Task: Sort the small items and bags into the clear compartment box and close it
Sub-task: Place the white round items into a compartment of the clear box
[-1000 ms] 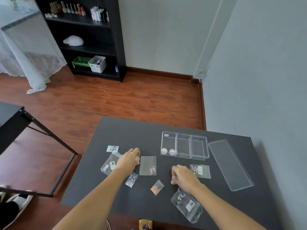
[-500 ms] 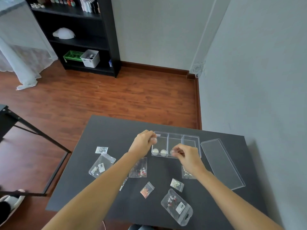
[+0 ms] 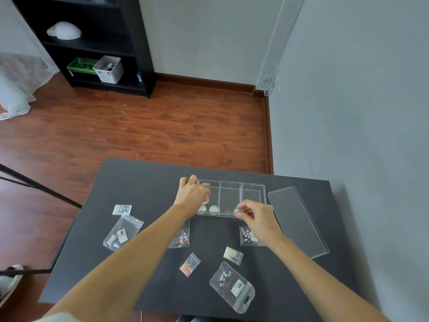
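Note:
The clear compartment box point(image 3: 253, 188) lies open on the dark table point(image 3: 144, 182), with its lid point(image 3: 298, 220) flat to the right. Two small round pieces point(image 3: 213, 209) rest in the left compartment. My left hand point(image 3: 191, 194) hovers over that compartment, fingers curled around a pale round piece point(image 3: 205, 201). At the box's front wall, near the middle compartment, my right hand point(image 3: 257, 213) pinches a small grey round piece point(image 3: 237, 210). Several clear bags of tiny decorations lie in front: a large bag point(image 3: 123, 233), a small bag point(image 3: 121, 209), and another large bag point(image 3: 232, 285).
More small bags lie between my arms point(image 3: 190, 264), point(image 3: 233, 254), one point(image 3: 182, 237) partly under my left forearm and one point(image 3: 247, 235) by my right wrist. A wall runs along the table's right side. A black shelf point(image 3: 139, 54) stands far back on the wooden floor.
Both hands moved from the bags near the table's front up to the box, each carrying a small round piece. The camera tilted down and slightly left.

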A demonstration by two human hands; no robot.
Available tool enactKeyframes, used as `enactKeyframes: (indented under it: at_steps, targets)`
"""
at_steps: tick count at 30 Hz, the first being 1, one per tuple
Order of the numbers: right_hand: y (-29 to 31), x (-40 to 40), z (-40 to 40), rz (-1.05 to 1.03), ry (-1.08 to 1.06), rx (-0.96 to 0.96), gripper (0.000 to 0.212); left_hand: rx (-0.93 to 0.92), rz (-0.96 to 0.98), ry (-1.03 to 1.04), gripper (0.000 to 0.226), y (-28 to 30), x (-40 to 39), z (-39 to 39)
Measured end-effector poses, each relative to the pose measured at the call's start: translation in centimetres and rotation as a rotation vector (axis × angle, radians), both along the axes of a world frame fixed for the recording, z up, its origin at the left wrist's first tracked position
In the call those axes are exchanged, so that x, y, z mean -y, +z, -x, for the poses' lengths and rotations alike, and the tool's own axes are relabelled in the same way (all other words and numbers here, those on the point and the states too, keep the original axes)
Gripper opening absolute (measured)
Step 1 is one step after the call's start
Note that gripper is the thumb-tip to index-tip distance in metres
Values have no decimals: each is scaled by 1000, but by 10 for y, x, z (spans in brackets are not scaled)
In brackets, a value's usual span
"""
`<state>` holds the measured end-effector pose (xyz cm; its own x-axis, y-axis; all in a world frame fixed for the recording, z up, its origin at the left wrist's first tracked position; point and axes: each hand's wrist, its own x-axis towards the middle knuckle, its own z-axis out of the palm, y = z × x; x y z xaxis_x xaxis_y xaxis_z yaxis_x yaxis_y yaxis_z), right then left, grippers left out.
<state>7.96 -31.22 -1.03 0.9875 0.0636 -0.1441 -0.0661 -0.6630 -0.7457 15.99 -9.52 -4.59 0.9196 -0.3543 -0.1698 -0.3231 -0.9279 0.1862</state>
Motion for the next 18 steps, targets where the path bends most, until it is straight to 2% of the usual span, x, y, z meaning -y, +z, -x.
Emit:
enactKeyframes:
  at_steps: [7, 18]
  targets:
    - [-3, 2, 1, 10, -8, 0, 9, 38, -109, -26, 19, -2, 2, 2]
    - [0, -2, 3, 23, 4, -23, 11, 45, -203, -58, 28, 2, 7, 5]
